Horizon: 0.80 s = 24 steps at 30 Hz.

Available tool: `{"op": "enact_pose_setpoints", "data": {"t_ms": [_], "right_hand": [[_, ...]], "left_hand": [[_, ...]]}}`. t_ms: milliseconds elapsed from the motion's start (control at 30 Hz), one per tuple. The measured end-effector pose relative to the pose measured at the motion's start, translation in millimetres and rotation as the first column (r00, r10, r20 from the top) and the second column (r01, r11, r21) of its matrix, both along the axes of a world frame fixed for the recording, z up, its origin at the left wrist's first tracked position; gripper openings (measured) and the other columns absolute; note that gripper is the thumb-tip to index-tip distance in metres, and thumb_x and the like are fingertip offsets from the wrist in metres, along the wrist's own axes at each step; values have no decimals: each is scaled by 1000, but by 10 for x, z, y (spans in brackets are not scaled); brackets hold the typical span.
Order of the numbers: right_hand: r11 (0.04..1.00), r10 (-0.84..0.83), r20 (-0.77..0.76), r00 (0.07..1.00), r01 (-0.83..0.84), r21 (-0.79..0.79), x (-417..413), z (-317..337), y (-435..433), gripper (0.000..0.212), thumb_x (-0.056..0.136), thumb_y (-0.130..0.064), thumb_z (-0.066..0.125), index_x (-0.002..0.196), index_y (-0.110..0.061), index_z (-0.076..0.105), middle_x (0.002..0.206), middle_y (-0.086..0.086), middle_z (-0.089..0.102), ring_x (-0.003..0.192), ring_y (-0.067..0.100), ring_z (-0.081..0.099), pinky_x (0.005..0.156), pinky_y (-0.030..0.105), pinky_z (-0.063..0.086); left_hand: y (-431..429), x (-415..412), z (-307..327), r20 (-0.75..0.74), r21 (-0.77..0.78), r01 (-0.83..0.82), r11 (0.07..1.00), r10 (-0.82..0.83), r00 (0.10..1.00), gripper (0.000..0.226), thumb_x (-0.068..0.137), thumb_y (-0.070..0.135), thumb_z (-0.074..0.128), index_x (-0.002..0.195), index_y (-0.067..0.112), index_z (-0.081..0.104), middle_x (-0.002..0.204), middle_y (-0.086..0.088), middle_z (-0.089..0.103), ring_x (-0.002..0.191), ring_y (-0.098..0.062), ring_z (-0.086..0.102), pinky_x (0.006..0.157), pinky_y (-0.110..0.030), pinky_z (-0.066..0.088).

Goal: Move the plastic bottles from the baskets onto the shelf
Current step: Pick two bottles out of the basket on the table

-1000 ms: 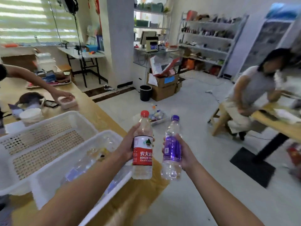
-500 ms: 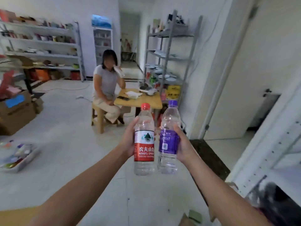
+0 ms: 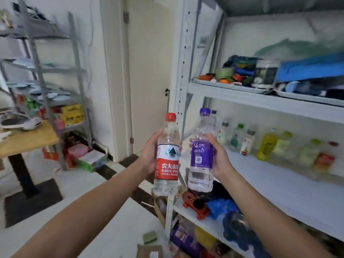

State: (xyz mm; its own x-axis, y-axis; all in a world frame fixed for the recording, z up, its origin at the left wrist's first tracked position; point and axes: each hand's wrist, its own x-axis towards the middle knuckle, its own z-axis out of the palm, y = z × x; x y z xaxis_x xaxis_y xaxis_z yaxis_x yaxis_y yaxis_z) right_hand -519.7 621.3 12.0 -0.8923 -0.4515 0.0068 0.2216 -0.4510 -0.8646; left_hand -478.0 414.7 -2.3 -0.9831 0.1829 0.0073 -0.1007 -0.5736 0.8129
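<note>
At the far left a wooden table (image 3: 28, 141) stands in front of a grey metal rack (image 3: 47, 94) loaded with boxes and dishes too blurred to name. Right of these is a closed cream door (image 3: 149, 71). In front of it the left hand (image 3: 149, 155) grips a clear bottle with a red cap and red label (image 3: 167, 161), fingers and thumb curled round its middle, holding it upright in the air. Just beside it, not quite touching, the right hand (image 3: 220, 158) holds a bottle with a purple cap and purple label (image 3: 202, 155) the same way, thumb on the near side and fingertips wrapped round the far side. Both bottles hover at the front left corner of a white shelf (image 3: 288, 190), level with its middle board and not set down on it. Along the back of that board stands a row of other bottles (image 3: 236, 137), clear ones first, then what look like yellow-green ones (image 3: 265, 146) towards the right. The board above carries trays (image 3: 229, 86) of mixed, smeared objects.
</note>
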Motion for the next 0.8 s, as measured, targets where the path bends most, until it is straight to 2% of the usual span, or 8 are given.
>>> {"op": "enact_pose_setpoints", "data": {"t_ms": [67,167,333,467,567,667,733,800], "right_hand": [[994,-113,0,994,113,-5,-67,6,332,46,76,-43,63,97,-3,70,79,14,74,63,22,71,57,30,58],[969,-248,-7,969,248,-5,-138,12,808,49,73,-46,64,98,-4,70,85,15,74,66,22,70,61,30,59],[913,-409,-7,913,409,-11,-234,-83,1569,48,73,-43,66,105,-7,65,84,13,75,66,22,72,58,31,59],[882,-471,22,882,470,43,-368,-254,2126,62,71,-42,69,120,-6,61,97,16,73,72,24,72,61,32,59],[858,-509,30,860,504,98,-519,-380,2485,64,71,-41,69,124,-7,59,107,17,70,77,24,72,61,33,59],[846,-523,25,852,516,135,-713,-447,2745,63,71,-40,69,124,-8,58,101,14,72,76,23,72,60,34,58],[838,-532,13,847,524,153,-855,-482,2843,60,72,-37,69,124,-7,58,96,12,72,76,24,72,60,34,58],[836,-530,-12,848,525,161,-999,-538,2890,60,74,-31,69,126,-5,56,99,13,70,81,26,70,63,36,57]], "left_hand": [[292,-200,41,10,-2,69,998,-69,998,56,75,57,64,98,6,73,92,-15,71,76,-27,68,74,-37,56],[712,-469,47,-3,4,152,988,-152,988,52,79,53,62,101,7,71,90,-16,71,73,-26,69,68,-35,58],[1416,-873,-66,10,-56,264,963,-264,964,54,78,53,65,104,6,71,93,-17,71,76,-27,70,68,-35,58],[1939,-1229,-187,-22,-83,283,956,-285,958,50,82,52,61,113,13,69,96,-19,70,81,-29,70,71,-37,57],[2292,-1449,-280,-26,-120,277,953,-282,959,50,81,51,58,109,12,71,99,-21,71,83,-30,70,72,-38,58],[2549,-1644,-357,-38,-161,264,951,-274,961,49,83,48,56,108,8,69,105,-23,68,87,-31,69,78,-40,58],[2649,-1752,-381,-50,-183,264,947,-277,960,56,81,51,60,115,6,65,110,-23,67,91,-31,68,82,-40,56],[2712,-1882,-419,-73,-195,281,940,-300,951,73,69,58,75,118,5,64,112,-21,67,94,-32,66,83,-40,56]]}}
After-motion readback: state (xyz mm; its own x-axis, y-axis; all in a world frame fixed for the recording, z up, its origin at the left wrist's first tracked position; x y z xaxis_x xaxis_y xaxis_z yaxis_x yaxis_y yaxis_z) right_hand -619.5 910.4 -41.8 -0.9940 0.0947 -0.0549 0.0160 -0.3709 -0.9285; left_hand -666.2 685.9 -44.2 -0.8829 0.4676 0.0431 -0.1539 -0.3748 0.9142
